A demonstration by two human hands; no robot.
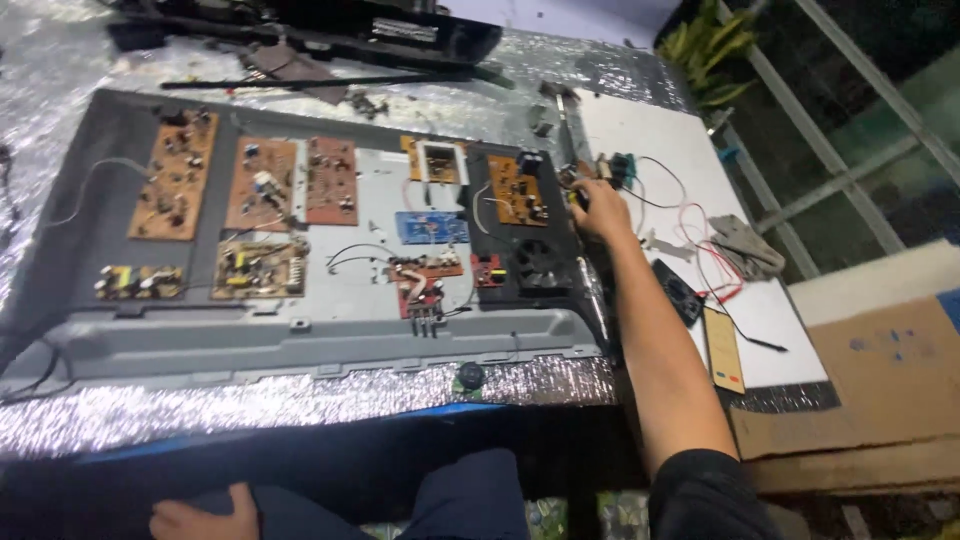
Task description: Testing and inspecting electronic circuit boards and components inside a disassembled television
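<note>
A large grey television back panel [330,330] lies flat on a silver foil-covered table [300,395]. Several brown, yellow, blue and red circuit boards [262,184] are laid across it. My right hand [597,209] reaches out to the panel's upper right corner, fingers curled around a small dark part next to a small component with wires [612,168]; what it grips is too small to tell. My left hand [205,517] rests low on my lap at the bottom edge, fingers together, holding nothing I can see.
A white board [690,190] right of the panel carries red and black wires [705,245], a black meter [678,290], a tan card [724,350] and a grey part [745,245]. Cardboard [880,380] lies at right. Black frame pieces [330,35] lie at the back.
</note>
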